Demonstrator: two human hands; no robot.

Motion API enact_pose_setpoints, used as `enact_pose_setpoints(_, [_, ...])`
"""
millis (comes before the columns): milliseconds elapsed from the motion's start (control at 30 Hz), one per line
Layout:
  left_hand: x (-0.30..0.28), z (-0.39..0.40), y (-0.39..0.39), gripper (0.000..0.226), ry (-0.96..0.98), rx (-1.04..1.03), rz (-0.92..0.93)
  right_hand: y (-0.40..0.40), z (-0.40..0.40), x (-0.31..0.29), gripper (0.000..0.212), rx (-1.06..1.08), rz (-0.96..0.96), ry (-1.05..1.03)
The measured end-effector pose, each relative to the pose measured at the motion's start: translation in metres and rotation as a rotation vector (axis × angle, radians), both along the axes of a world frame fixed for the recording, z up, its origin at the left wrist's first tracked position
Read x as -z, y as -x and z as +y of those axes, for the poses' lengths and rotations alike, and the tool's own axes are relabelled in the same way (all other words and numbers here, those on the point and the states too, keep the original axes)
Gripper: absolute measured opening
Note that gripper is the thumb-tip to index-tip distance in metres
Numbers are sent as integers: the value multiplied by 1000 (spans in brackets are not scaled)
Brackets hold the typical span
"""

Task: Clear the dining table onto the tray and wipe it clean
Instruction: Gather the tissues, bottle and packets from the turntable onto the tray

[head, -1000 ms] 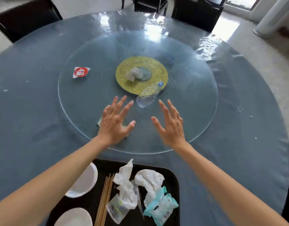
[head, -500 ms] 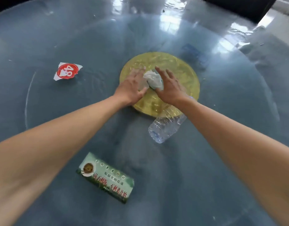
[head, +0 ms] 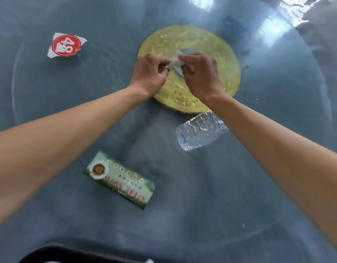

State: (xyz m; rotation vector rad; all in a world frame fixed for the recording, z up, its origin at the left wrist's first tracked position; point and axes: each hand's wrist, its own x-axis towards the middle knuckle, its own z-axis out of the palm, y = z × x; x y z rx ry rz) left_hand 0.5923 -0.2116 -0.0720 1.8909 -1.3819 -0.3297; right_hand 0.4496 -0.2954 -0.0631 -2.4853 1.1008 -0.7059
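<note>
Over the yellow disc (head: 217, 54) at the centre of the glass turntable (head: 50, 111), a crumpled white tissue (head: 176, 60) is held between both hands. My left hand (head: 149, 74) pinches its left side with curled fingers. My right hand (head: 200, 73) grips its right side. An empty clear plastic bottle (head: 200, 132) lies on its side just below the disc, partly under my right forearm. A green paper packet (head: 119, 180) lies flat nearer to me. A torn white wrapper with a red "48" circle (head: 66, 46) lies at the far left.
The black tray's (head: 69, 253) rim shows at the bottom edge, with a white scrap on it. The blue table surface (head: 277, 224) under the glass reflects window light at the top right.
The view closed in on the table's centre. Both hands went from hovering open above the near glass to the yellow disc, closed round the tissue, and now lift it.
</note>
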Motion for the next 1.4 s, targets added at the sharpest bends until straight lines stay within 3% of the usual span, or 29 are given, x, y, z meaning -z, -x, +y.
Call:
enact_pose_setpoints(267, [-81,134,67,33,122,2,161,79,141,-86,33,-2,-207,-63])
enact_pose_setpoints(467, [-117,249,111,28,135,120,163,144,258,-108,26,41,-249,-75])
enact_pose_setpoints(633, [-109,333,145,33,82,168,140,185,357,-98,24,61,-251,-122])
enact_pose_setpoints(833, [-52,426,190,45,-29,321,-1,240,461,-47,31,99,-74,-156])
enact_pose_setpoints(967, [-7,465,211,52,-128,440,-131,263,496,-15,38,113,146,-164])
enact_pose_setpoints(1100, [9,486,223,56,-200,489,-263,270,512,-7,31,87,252,-222])
enact_pose_setpoints(1400, [-6,464,206,73,-232,466,-246,266,489,-16,40,129,202,-216])
